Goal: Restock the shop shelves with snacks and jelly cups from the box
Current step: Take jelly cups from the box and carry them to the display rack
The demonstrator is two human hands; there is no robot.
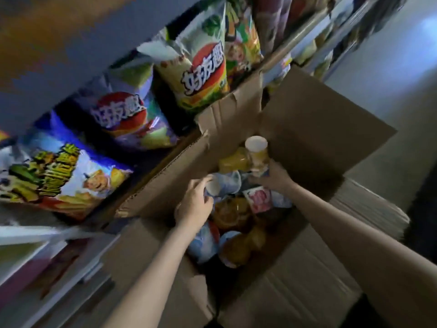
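Note:
An open cardboard box (305,129) stands against the shelf, holding several jelly cups and small snack packs. My right hand (272,176) grips a yellow jelly cup (257,152), its white end up, at the far side of the box. My left hand (196,202) curls round a pale blue-white jelly cup (214,187) at the box's left side. More orange and yellow cups (236,242) and a pink-and-white pack (259,198) lie below my hands.
The shelf (30,233) at left carries large chip bags: a blue one (61,171), a purple one (125,114) and a green-yellow one (201,74). Box flaps stick out on all sides. Grey floor (387,67) lies at the right.

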